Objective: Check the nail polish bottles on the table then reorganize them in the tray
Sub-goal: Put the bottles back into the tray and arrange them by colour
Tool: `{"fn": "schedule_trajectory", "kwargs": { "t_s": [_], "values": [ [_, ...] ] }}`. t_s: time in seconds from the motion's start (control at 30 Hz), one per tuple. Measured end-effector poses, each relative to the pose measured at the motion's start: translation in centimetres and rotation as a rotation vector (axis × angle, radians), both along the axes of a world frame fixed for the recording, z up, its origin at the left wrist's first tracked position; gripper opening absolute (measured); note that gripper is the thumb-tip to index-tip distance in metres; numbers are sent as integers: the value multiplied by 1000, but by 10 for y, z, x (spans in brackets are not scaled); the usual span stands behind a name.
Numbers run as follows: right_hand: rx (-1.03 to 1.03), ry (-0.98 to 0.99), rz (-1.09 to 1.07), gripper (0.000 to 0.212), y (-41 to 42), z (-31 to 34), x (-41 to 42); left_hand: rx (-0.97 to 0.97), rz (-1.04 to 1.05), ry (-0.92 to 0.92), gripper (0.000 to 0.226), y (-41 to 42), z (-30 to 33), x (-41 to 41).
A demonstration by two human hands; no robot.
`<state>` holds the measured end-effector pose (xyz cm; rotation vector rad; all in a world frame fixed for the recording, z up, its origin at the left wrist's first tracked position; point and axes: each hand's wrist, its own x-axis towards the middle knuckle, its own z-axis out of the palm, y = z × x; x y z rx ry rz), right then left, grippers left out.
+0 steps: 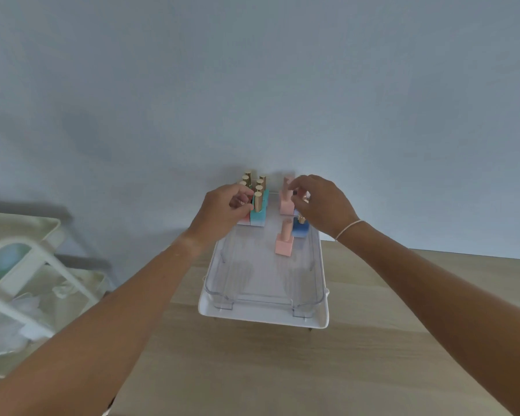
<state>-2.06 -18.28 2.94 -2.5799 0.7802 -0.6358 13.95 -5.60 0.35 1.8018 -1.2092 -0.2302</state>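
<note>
**Both hands at the far end of the tray, among the nail polish bottles**

At the far left, off the table, a cream-white cart (pixel 27 265) is seen, blurred, with pale crumpled material lying in it. A light wooden table (pixel 282 370) fills the lower part of the view, set against a plain pale wall (pixel 252 85).

On the table a white tray (pixel 263 318) is placed lengthwise, running away from the viewer, and a clear plastic organizer (pixel 264 292) is seated inside it. The near half of the organizer holds no bottles.

At the far left corner of the organizer a tight cluster of gold-capped bottles (pixel 254 183) is stood upright. The left hand (pixel 222 210) is laid against this cluster with its fingers curled; a bottle with a reddish base appears to be pinched between thumb and fingers, though the grip is partly hidden. Just beside it a teal bottle (pixel 258 216) with a gold cap is stood.

Further right, a pink bottle (pixel 283 246) is stood alone, nearer the viewer. Behind it a taller pink bottle (pixel 286 202) is stood at the far end, and a blue bottle (pixel 300 230) is seen beside it, partly covered. The right hand (pixel 321 205), with a thin bracelet (pixel 350 228) worn at the wrist, is held over these bottles, fingers curled; whether anything is grasped cannot be told.
</note>
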Motion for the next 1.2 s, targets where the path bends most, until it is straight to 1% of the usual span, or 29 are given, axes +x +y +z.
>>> {"fn": "schedule_trajectory", "kwargs": {
  "t_s": [0.2, 0.4, 0.67, 0.93, 1.2],
  "values": [
    [51, -17, -49, 20, 2, -8, -37, 40, -70, -1, 23, 3, -6, -28],
    [35, 47, -49, 19, 7, -18, -56, 93, -134, -30, 29, 0, -13, -45],
    [22, 75, -27, 21, 8, -18, -60, 127, -147, -29, 34, -6, -14, -55],
    [8, 95, -6, 31, -1, -16, -38, 136, -127, -37, 33, -16, -22, -54],
    [4, 75, 3, 30, -7, -28, -30, 132, -131, -21, 35, -13, -25, -50]
  ]
}}
